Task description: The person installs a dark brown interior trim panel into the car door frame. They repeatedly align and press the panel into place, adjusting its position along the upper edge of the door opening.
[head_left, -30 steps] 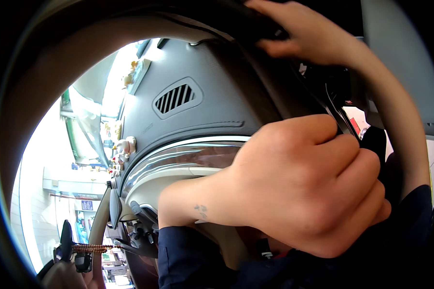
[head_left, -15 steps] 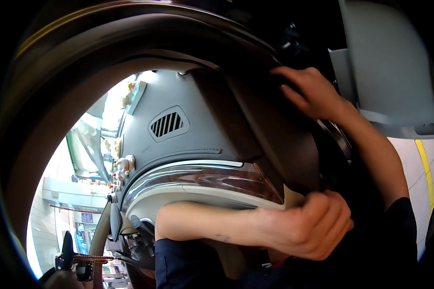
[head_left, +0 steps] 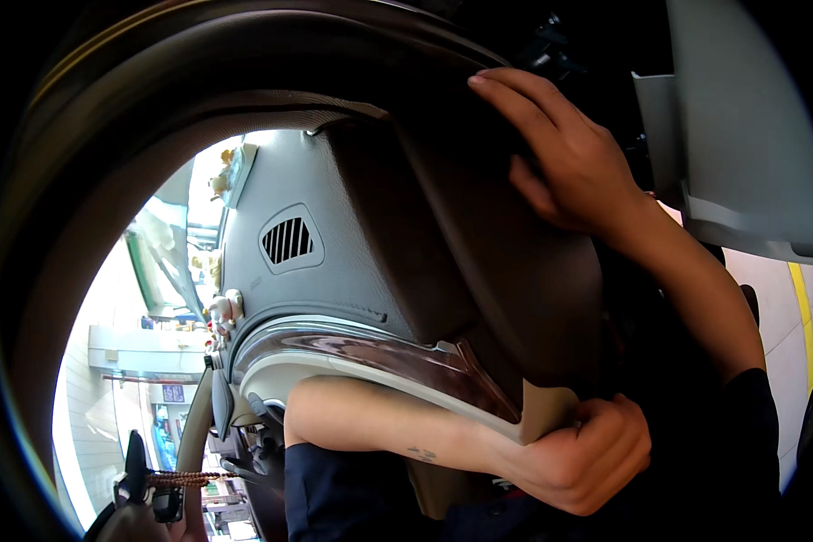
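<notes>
A dashboard trim panel (head_left: 388, 361) with a glossy wood-look strip and a beige lower border runs across the middle, ending in a beige corner (head_left: 548, 408). My left hand (head_left: 592, 459) reaches in from the lower left, its fingers curled closed at that corner; the fingertips are hidden. Above the strip lies a dark brown padded dashboard section (head_left: 506, 253). My right hand (head_left: 574, 158) rests on the upper end of this section, fingers stretched out and thumb apart, holding nothing.
A grey dashboard top with a slatted air vent (head_left: 289, 239) lies left of the trim. Small figurines (head_left: 224, 309) stand along its far edge. A bead string (head_left: 185, 479) hangs at lower left. A dark curved frame (head_left: 63, 226) arches overhead; a grey panel (head_left: 741, 135) is at upper right.
My right hand has moved up and left along the dark section, its fingers now extended. My left hand and the trim's end sit lower, with more of the beige corner showing.
</notes>
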{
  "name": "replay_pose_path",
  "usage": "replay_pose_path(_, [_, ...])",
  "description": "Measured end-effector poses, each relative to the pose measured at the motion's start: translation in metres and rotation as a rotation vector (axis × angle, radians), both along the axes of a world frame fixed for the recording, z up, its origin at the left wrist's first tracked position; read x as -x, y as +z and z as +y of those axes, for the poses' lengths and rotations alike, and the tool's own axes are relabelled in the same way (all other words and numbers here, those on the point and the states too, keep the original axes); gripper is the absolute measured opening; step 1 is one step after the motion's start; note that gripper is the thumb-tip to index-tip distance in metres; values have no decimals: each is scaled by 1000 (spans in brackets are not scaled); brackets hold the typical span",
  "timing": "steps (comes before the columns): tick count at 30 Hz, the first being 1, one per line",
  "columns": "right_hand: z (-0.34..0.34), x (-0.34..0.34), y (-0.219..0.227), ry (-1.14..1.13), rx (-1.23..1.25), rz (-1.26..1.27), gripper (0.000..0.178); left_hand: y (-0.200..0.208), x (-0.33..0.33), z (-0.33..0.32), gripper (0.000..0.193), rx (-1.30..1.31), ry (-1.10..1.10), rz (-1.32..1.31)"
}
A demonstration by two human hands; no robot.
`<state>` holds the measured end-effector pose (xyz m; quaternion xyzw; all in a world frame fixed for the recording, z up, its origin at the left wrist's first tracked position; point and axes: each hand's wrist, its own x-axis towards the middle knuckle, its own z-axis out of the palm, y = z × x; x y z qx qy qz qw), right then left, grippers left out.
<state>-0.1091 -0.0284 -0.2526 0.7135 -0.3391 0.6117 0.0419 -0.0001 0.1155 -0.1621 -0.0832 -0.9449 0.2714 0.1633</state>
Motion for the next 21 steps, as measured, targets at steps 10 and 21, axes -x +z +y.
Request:
replay_pose_path(10, [40, 29, 54, 580, 133, -61, 64, -1, -1, 1, 41, -64, -53, 1])
replay_pose_path(21, [8, 20, 63, 111, 242, 330, 57, -5, 3, 2, 41, -68, -2, 44])
